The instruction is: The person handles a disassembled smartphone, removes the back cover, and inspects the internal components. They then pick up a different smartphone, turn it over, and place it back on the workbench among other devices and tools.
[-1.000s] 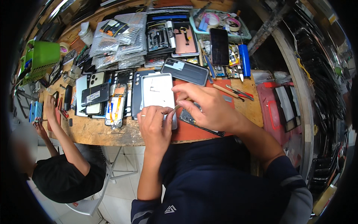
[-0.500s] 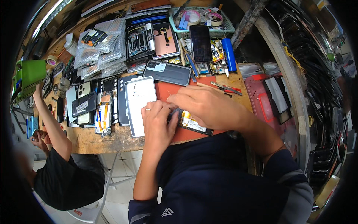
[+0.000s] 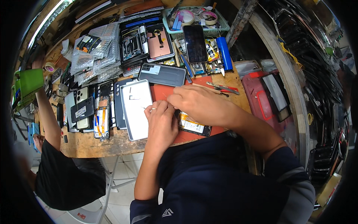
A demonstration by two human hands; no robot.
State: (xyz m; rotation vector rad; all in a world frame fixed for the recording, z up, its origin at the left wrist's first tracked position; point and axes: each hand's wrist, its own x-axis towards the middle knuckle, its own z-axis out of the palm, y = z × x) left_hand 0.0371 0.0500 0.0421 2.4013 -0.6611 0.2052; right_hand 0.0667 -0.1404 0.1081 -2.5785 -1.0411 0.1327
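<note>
Opened phone [image 3: 197, 128] sits on the orange mat [image 3: 159, 92], pale battery [image 3: 190, 124] now showing where it was hidden a second ago, so the innards look reachable. Left hand [image 3: 162, 123] and right hand [image 3: 199, 105] curled close at its left end; can't tell what they're gripping.

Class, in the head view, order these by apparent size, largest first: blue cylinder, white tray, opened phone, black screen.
1. White tray
2. Black screen
3. Blue cylinder
Unranked: opened phone; the right hand partly hides it.
</note>
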